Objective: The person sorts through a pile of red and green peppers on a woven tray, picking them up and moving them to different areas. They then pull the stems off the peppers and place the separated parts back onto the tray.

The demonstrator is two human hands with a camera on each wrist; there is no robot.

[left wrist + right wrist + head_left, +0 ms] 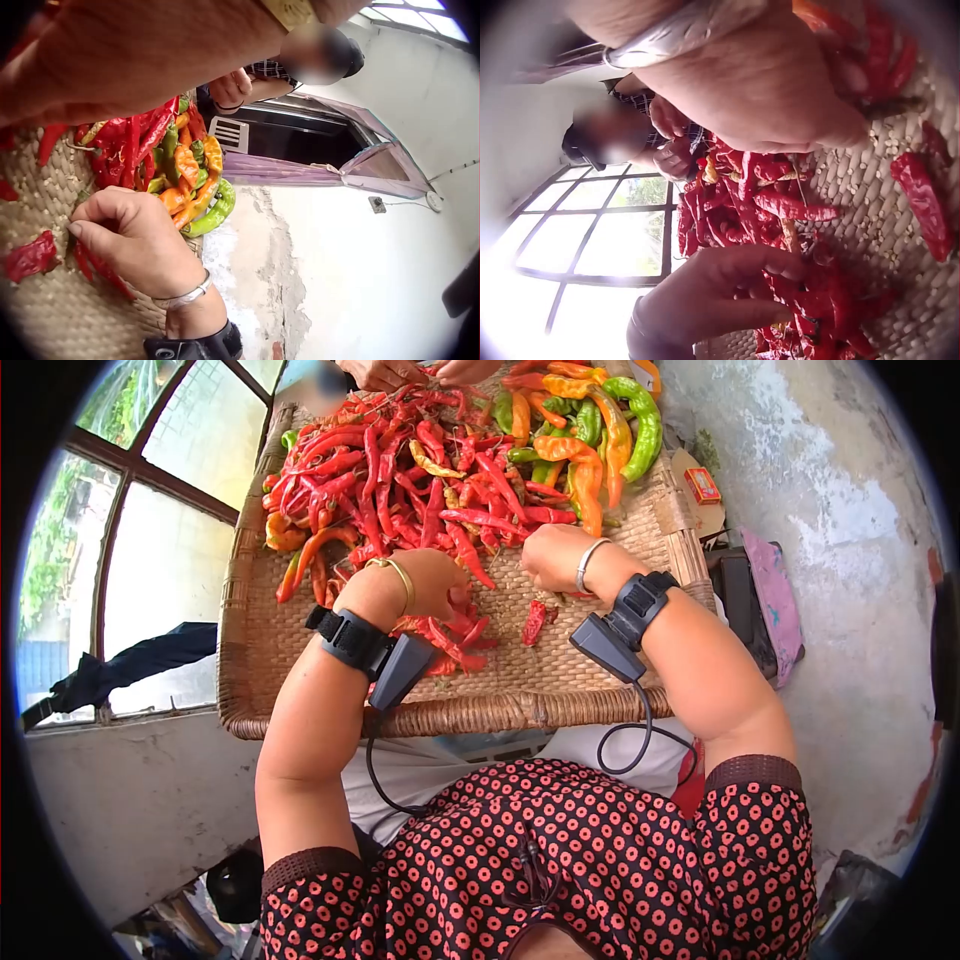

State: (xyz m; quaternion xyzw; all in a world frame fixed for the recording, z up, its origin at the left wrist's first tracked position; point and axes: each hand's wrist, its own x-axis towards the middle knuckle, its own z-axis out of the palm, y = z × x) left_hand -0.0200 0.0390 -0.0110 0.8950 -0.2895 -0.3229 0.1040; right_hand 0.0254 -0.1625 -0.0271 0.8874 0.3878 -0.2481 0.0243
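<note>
On a woven tray [520, 710] lies a heap of red chilies [385, 490]. My left hand [432, 582], with a gold bangle, is over a small group of red chilies [450, 645] near the front; the right wrist view shows its thumb and fingers [712, 296] curved round some of them. My right hand [558, 558], with a silver bangle, is at the heap's right front edge. In the left wrist view its thumb and forefinger [139, 236] pinch at a dark stem, with red chilies just below. One wrinkled red chili [535, 622] lies between the hands.
Orange and green peppers [590, 440] fill the tray's back right corner. Another person's hands [385, 374] are at the far edge. A window [165, 510] is on the left, a plastered wall [830, 560] on the right. Pale seeds [877, 187] dot the weave.
</note>
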